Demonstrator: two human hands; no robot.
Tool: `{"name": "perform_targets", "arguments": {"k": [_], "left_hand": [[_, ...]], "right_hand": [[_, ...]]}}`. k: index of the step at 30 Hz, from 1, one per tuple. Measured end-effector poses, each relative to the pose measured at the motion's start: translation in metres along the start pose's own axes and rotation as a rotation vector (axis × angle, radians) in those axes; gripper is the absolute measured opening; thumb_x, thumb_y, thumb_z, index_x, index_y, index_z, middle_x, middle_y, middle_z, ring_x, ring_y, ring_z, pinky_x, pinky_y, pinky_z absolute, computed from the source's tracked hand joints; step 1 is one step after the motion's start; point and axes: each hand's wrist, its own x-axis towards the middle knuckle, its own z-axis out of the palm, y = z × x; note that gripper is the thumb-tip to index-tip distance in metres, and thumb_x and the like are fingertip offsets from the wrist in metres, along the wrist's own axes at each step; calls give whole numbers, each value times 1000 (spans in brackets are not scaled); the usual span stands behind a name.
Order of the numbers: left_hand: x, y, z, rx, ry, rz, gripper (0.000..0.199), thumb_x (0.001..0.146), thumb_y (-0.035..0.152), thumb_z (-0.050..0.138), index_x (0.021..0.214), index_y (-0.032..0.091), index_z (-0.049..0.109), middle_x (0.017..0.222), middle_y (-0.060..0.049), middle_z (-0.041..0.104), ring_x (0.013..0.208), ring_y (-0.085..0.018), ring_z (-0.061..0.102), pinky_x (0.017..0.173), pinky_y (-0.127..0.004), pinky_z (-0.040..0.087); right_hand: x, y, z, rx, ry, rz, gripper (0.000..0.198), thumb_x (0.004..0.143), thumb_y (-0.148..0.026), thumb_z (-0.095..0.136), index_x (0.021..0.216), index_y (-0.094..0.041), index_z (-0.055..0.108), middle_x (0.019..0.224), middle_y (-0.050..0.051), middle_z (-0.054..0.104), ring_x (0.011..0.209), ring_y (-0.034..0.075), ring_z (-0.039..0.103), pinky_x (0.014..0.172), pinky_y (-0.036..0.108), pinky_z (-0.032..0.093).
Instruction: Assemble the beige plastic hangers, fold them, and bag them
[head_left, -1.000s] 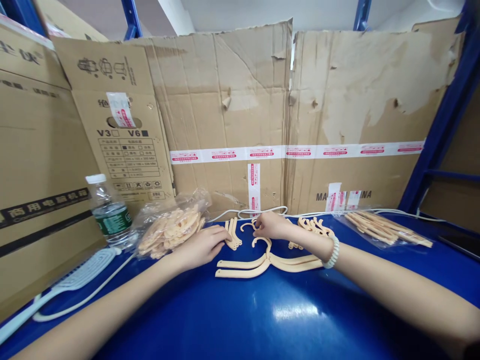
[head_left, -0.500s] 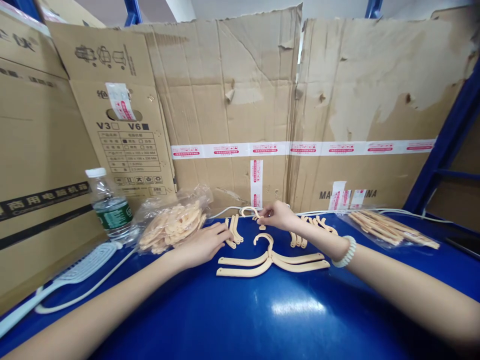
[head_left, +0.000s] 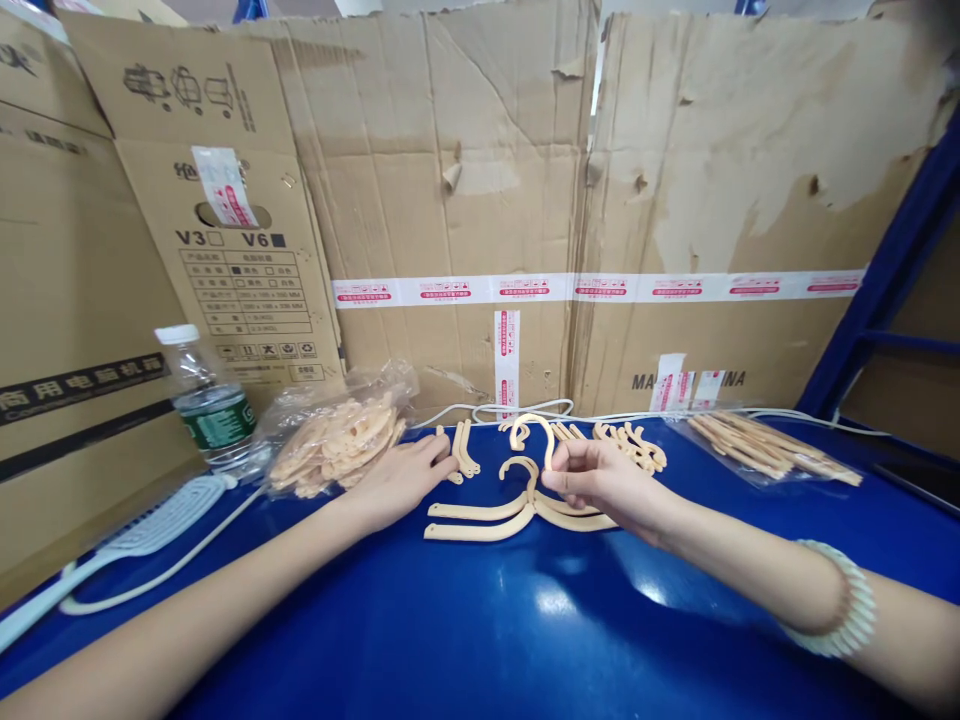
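Observation:
My right hand pinches a beige hanger hook, raised above the table with its curve upward. Below it on the blue table lies a set of beige hanger parts: paired curved arms, with a hook standing out at their middle; my right hand hides part of the right-side arms. My left hand rests at the left with bent fingers closed over a short curved piece. Similar short pieces lie just right of those fingers. Another hook lies behind the raised one.
A plastic bag of beige pieces, a water bottle and a pale blue hairbrush are at left. More curved pieces and a bag of long arms lie right. Cardboard stands behind a white cable.
My right hand has come nearer and to the right, lifting the hook from the back of the table to above the hanger parts. My left hand stays almost in place.

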Motion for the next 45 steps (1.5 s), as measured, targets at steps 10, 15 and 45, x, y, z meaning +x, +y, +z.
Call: {"name": "perform_targets", "arguments": {"k": [10,15,45], "left_hand": [[2,39,-5,-204,364,173,38,88,-5,30,108,16,53,110,-10,62,95,-16,64,78,-24,54],[-1,68,-14,-407,416,228,34,91,-3,36,107,17,59,110,-9,63,98,-15,63,84,-24,53],[-8,115,-6,-1368,447,-281,9,84,13,65,83,21,60,83,3,56,81,-11,64,77,-22,58]], "right_hand": [[-31,16,29,259,-26,-63,39,67,-43,83,77,-16,57,68,-2,63,62,10,59,60,22,48],[-39,28,39,339,-38,-57,37,71,-42,81,85,-17,58,76,-1,66,64,10,61,62,24,52],[-36,30,35,404,-96,-32,35,80,-47,73,77,-15,61,78,1,61,73,13,62,65,25,54]]}}
